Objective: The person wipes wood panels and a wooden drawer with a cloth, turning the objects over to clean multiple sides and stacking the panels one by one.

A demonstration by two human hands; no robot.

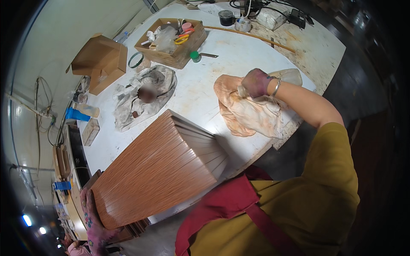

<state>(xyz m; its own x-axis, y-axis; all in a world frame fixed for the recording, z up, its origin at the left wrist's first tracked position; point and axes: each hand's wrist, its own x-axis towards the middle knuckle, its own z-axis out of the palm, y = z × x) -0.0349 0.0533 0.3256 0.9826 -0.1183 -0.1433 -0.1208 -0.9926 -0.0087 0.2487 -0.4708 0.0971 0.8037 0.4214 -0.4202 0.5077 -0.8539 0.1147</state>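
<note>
Gripping the near left edge of a brown ribbed panel stack [158,170], the left hand [95,224] sits at lower left, fingers wrapped over the corner, skin stained purplish. Stack: reddish-brown face with fine lengthwise grooves, stepped grey edges showing on its far right side; it lies on the white table [239,51], its near end overhanging the table's edge.

Far left, along the table's edge: blue-capped bottle [81,113] lying on its side; small wooden block [90,131] just below it.

Upper left: open cardboard box [101,62], flaps up. Beside it, a green tape ring [136,59].

Left of centre: grey stained rag [143,100], crumpled, just beyond the stack's far corner.

Upper centre: shallow cardboard tray [186,49] holding assorted small items, among them something yellow and something pink. Green cap [194,55] just beside the tray's right corner.

Top centre: dark jar [226,17] and a tape roll [242,24], close together. A thin wooden strip [250,36] runs rightward from them.

Right of centre: orange-pink cloth [250,113], spread and rumpled on the table near its right edge. The right hand [255,82], also stained purplish, rests on the cloth's upper part, fingers closed around the neck of a clear plastic bottle [287,76] lying against the cloth. Bracelet [276,86] on the wrist.

Lower right: yellow shirt with a red apron strap.
</note>
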